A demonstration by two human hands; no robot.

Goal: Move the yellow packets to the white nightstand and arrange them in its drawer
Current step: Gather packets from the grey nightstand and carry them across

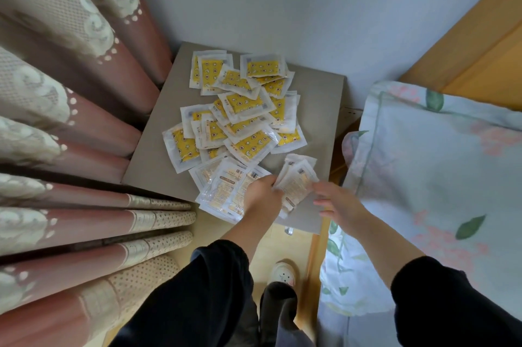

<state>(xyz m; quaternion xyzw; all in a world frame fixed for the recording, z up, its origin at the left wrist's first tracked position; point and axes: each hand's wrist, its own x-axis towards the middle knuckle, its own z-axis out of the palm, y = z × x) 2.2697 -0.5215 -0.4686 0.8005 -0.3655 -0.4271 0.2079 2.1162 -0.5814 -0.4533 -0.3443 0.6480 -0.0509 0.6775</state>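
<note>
The left hand (262,197) pinches a packet stack (296,185); the right hand (336,202), fingers relaxed, touches its edge: square edges first.

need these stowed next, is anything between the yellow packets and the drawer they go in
Yes. The packets lie on the nightstand top, but its drawer looks shut: only the handle shows under the front edge. The left hand and right hand touch packets directly.
</note>
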